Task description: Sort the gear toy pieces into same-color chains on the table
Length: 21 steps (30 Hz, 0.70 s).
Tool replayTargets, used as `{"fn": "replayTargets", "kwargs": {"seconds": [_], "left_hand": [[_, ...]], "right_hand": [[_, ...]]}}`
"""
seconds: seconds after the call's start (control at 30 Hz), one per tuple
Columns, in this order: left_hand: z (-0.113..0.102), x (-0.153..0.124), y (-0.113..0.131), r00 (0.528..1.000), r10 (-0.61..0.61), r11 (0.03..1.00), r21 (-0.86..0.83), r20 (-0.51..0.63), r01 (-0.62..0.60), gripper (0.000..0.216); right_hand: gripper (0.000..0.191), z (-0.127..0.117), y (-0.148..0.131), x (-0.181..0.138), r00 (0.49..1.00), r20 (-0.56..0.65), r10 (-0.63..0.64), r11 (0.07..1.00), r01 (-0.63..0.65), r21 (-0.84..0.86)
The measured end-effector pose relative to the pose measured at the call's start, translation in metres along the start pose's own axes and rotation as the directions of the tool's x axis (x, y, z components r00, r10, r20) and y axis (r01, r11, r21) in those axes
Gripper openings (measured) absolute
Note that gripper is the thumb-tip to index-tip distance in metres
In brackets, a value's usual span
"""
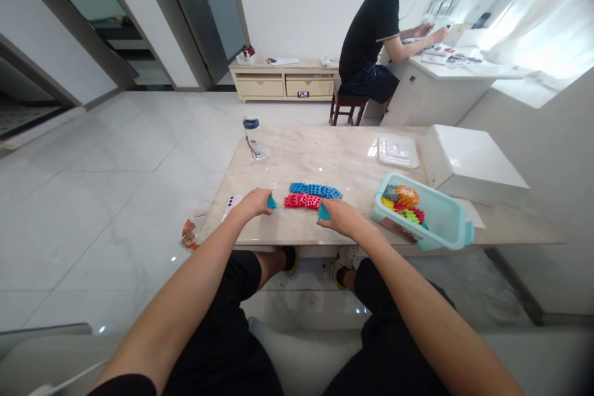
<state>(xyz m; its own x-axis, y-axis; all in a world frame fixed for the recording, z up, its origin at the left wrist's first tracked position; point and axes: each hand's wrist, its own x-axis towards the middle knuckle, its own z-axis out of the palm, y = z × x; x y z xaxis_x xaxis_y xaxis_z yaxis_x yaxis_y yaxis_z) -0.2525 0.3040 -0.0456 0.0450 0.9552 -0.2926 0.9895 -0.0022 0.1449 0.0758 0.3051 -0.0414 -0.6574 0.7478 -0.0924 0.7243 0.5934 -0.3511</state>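
Note:
My left hand (257,203) is closed on a small teal toy piece (271,202) above the table. On the other side, my right hand (341,215) grips a second teal toy piece (323,213), larger in view. Between and beyond my hands lie a row of red interlocking pieces (301,200) and, behind it, a row of blue interlocking pieces (315,190). The right hand overlaps the near right end of the red row; I cannot tell whether it touches it. Fingers partly hide both teal pieces.
A pale teal bin (445,228) with coloured pieces stands right, beside a white box (476,158) and clear lid (398,151). A bottle (254,139) stands at the far left; a phone (231,204) lies by my left wrist. A person (371,31) sits at another desk.

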Motion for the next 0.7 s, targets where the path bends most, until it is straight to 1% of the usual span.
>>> {"fn": "replayTargets", "kwargs": {"seconds": [0.07,0.13,0.2,0.27,0.4,0.5,0.57,0.63,0.67,0.7], "left_hand": [[-0.007,-0.003,0.000,0.998,0.036,0.997,-0.061,-0.058,-0.039,0.046],[-0.012,-0.007,0.001,0.991,0.080,0.981,-0.169,-0.106,-0.097,0.046],[-0.013,-0.011,0.002,0.985,0.114,0.938,-0.311,-0.132,-0.151,0.046],[-0.011,-0.014,0.003,0.982,0.131,0.892,-0.417,-0.133,-0.175,0.049],[-0.005,-0.019,0.004,0.977,0.153,0.848,-0.488,-0.149,-0.207,0.051],[-0.006,-0.022,0.003,0.971,0.158,0.830,-0.509,-0.178,-0.228,0.049],[-0.009,-0.024,0.005,0.965,0.174,0.802,-0.541,-0.197,-0.255,0.049],[-0.014,-0.027,0.008,0.949,0.201,0.755,-0.579,-0.241,-0.307,0.051],[-0.017,-0.028,0.011,0.937,0.215,0.729,-0.593,-0.276,-0.342,0.051],[-0.020,-0.029,0.014,0.921,0.227,0.703,-0.601,-0.315,-0.379,0.051]], "right_hand": [[0.041,0.005,0.000,0.001,1.000,0.020,0.010,1.000,-0.010,-0.022],[0.042,0.012,-0.003,0.004,0.999,0.035,0.010,0.998,-0.008,-0.066],[0.044,0.020,-0.008,0.009,0.998,0.058,-0.019,0.993,0.025,-0.112],[0.048,0.027,-0.013,0.017,0.994,0.095,-0.055,0.990,0.067,-0.127],[0.055,0.037,-0.023,0.031,0.985,0.155,-0.077,0.991,0.092,-0.094],[0.058,0.041,-0.030,0.041,0.989,0.128,-0.073,0.996,0.080,-0.050],[0.053,0.042,-0.035,0.047,0.996,0.075,-0.057,0.998,0.054,0.042],[0.036,0.038,-0.041,0.054,0.999,0.029,-0.018,0.974,0.011,0.225],[0.031,0.035,-0.045,0.057,0.999,0.031,0.017,0.932,-0.027,0.362],[0.033,0.031,-0.049,0.059,0.997,0.056,0.060,0.849,-0.081,0.523]]}}
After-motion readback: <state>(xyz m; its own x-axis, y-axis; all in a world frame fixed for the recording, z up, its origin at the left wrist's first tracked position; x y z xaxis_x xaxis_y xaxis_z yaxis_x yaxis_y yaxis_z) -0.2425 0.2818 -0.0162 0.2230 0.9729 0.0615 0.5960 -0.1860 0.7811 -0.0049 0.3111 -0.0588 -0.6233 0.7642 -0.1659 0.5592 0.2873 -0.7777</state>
